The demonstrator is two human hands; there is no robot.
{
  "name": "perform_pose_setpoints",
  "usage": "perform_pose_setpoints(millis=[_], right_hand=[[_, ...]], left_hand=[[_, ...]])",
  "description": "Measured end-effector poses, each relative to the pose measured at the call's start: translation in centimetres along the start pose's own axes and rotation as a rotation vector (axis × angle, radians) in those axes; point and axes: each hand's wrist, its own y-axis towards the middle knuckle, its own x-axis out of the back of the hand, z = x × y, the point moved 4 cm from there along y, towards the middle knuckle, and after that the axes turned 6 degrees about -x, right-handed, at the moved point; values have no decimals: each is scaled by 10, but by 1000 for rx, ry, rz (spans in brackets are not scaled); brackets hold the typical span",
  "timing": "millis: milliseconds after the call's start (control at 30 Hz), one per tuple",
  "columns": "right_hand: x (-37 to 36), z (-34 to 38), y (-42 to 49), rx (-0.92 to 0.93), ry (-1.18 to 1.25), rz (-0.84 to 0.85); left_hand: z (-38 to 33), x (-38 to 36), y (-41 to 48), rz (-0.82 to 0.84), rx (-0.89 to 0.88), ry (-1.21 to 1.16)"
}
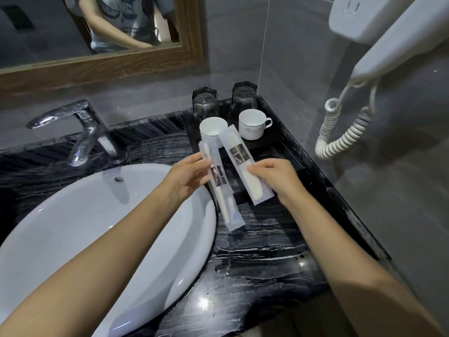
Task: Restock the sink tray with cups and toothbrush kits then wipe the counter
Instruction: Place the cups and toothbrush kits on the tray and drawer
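Above the near end of the tray (272,147), right of the basin (97,215), one toothbrush kit (228,210) is pinched mid-length by the left hand (192,176) and a second kit (239,154) by the right hand (274,176); these light, limp, slippery sachets are judged best gripped across their edges.
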Motion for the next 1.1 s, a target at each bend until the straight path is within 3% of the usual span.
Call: perform_pose_setpoints(millis=[267, 567, 967, 1100], right_hand=[[34, -2, 13, -205, -251, 31], [-8, -3, 68, -257, -458, -42], [-26, -23, 105, -351, -379, 41], [-27, -25, 117, -310, -472, -32]], left_hand=[[-23, 47, 8, -123, 19, -41], [-25, 53, 3, -172, 27, -34], [-24, 60, 15, -124, 21, -53], [-19, 57, 20, -125, 41, -77]])
